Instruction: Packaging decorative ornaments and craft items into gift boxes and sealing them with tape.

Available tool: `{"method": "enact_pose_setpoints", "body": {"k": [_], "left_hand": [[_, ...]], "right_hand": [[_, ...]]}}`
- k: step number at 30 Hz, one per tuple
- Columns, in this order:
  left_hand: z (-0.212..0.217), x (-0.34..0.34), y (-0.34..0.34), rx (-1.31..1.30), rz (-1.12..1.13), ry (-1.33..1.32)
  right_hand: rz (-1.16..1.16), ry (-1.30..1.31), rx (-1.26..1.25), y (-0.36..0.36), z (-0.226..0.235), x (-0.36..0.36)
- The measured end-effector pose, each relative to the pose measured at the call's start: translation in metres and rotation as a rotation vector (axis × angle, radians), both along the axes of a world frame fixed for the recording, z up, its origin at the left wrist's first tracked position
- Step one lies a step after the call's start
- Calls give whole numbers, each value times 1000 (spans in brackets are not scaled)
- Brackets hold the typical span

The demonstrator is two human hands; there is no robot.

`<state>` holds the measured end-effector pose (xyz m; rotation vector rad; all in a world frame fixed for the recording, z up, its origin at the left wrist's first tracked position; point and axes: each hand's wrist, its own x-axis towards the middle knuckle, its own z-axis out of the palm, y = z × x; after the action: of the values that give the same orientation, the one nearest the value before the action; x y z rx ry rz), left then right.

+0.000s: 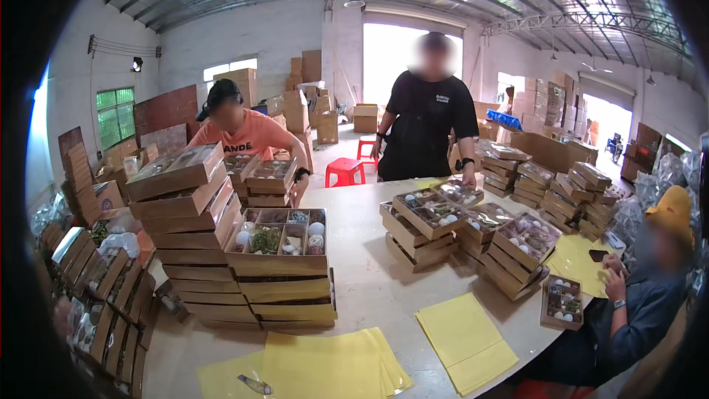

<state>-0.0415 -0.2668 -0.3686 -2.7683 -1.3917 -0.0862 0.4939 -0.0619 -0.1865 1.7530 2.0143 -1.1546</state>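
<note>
Wearer's hands out of view, can't tell openness or grip; yellow sheets [317, 366] bottom center, filled compartment box [277, 264] center-left.

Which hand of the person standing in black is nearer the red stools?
Right: their right hand hangs near the stools; their left hand is farther off, at a box.

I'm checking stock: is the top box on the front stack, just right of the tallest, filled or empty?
Filled: the top box shows white balls and green moss-like material in its compartments.
</note>
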Motion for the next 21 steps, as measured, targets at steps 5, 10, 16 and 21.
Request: {"method": "enact_pose_setpoints", "body": {"k": [5, 10, 16, 21], "left_hand": [[-27, -8, -27, -156, 190, -41], [56, 35, -16, -336, 365, -118], [181, 81, 28, -530, 567, -185], [221, 97, 31, -655, 694, -231]], "right_hand": [[82, 107, 170, -5, -23, 10], [42, 137, 210, -16, -3, 7], [-39, 186, 177, -16, 29, 2], [-71, 235, 179, -19, 31, 2]]}}
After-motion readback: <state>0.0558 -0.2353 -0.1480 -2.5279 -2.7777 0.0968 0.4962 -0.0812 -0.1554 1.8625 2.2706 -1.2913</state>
